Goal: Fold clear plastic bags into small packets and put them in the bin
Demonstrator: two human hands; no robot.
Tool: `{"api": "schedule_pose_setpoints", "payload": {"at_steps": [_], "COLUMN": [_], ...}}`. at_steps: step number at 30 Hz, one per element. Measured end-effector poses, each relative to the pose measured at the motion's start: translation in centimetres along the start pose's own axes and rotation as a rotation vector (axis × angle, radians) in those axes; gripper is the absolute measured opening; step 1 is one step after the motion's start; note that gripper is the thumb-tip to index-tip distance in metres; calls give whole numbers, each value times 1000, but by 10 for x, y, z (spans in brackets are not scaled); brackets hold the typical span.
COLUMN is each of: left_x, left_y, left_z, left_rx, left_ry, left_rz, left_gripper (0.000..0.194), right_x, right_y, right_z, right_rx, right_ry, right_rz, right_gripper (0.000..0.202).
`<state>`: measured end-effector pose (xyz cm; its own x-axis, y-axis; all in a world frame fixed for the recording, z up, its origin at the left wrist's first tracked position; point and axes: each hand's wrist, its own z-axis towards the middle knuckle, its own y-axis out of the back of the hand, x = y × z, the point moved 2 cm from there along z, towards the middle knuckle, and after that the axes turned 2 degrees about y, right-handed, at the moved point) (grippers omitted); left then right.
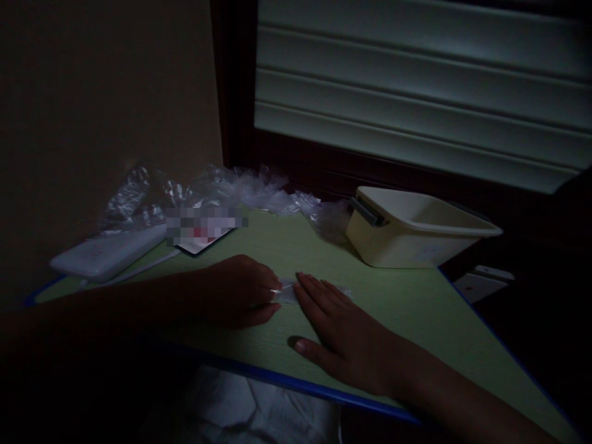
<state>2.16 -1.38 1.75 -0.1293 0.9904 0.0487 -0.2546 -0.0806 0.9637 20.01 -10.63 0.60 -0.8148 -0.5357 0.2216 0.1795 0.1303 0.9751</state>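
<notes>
Head view, dim light. At the centre of the frame the left hand (240,290) pinches one end of a small clear plastic piece (287,291) with curled fingers, while the right hand (340,333) lies flat and spread, its fingertips pressing the other end onto the green table (416,308). The step appears to be smoothing or folding the film; it is best done with the flat palm kept low to pin the film and the pinch drawn gently and evenly, so that the thin sheet neither creases nor slips. In the upper left lie crumpled clear wrapping (222,188), a white slab (106,253) and a blurred card (203,237); a cream tub (416,231) stands at right. No writing can be read.
</notes>
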Motion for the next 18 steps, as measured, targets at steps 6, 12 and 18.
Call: {"api": "schedule_pose_setpoints", "payload": {"at_steps": [6, 12, 18], "left_x": [-1, 1, 5], "left_y": [1, -4, -6], "left_z": [4, 1, -3], "left_rx": [-79, -131, -151], "left_ry": [-78, -67, -102], "left_rz": [59, 64, 18], "left_gripper": [15, 16, 22], "right_x": [1, -5, -15], "right_y": [0, 8, 10], "right_z": [0, -1, -2], "right_rx": [6, 59, 73], "right_ry": [0, -39, -52], "right_rz": [-5, -27, -65], "right_gripper": [74, 78, 77]}}
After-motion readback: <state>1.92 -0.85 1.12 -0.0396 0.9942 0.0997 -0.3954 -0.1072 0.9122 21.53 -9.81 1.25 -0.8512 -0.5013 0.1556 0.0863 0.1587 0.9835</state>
